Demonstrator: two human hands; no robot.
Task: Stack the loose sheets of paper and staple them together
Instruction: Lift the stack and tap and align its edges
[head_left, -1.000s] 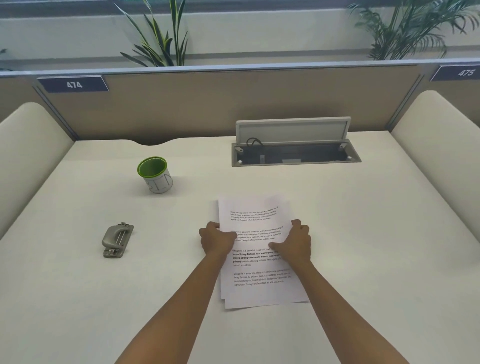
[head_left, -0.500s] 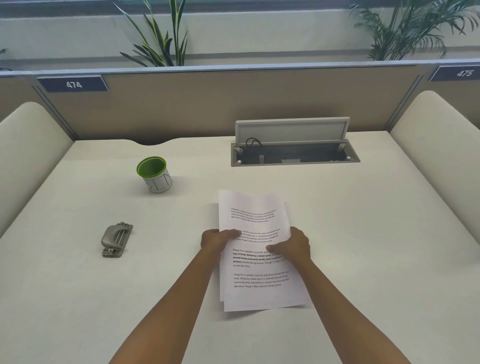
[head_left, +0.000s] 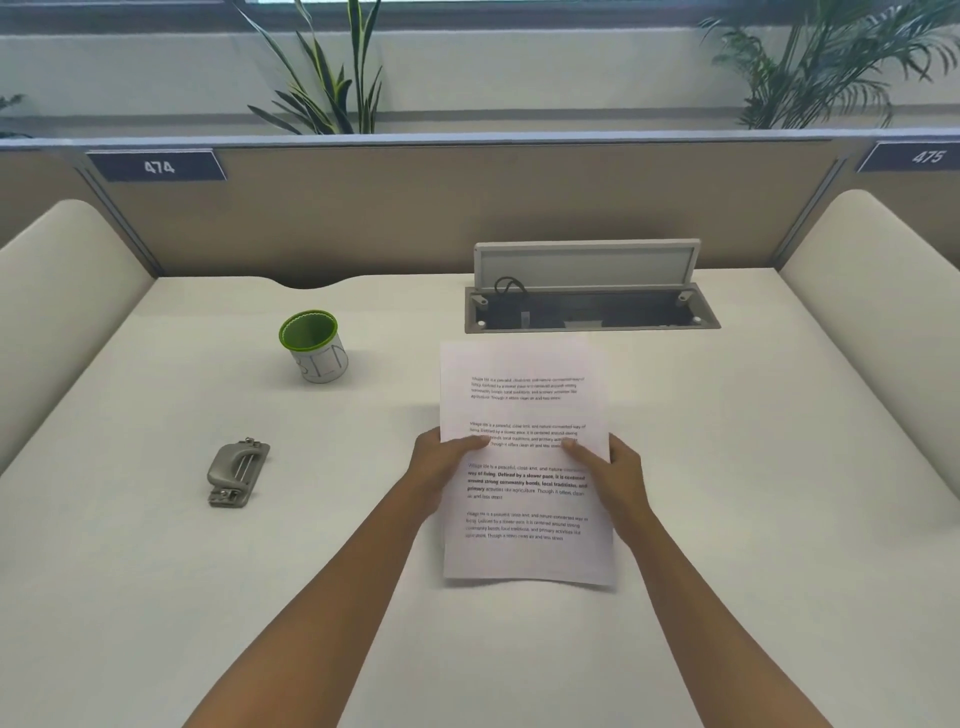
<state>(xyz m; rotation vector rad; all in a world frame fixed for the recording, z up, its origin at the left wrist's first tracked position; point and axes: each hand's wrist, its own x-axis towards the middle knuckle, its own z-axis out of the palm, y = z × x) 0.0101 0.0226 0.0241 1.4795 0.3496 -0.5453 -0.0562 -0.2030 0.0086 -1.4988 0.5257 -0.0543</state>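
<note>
A stack of printed white sheets (head_left: 524, 457) is held upright-tilted above the white desk (head_left: 753, 467), edges nearly aligned, its bottom edge close to the surface. My left hand (head_left: 441, 465) grips the stack's left edge, thumb on the front page. On the opposite edge my right hand (head_left: 613, 470) holds it the same way. A grey metal stapler (head_left: 236, 474) lies flat on the desk far to the left, apart from both hands.
A white cup with a green rim (head_left: 314, 345) stands at the back left. An open cable tray (head_left: 589, 306) with its lid raised sits just behind the sheets. Partition walls close the desk at the back and both sides.
The sheets lay flat and slightly fanned under both hands; now both hands have lifted them off the desk and squared them into one stack, raised and tilted toward me.
</note>
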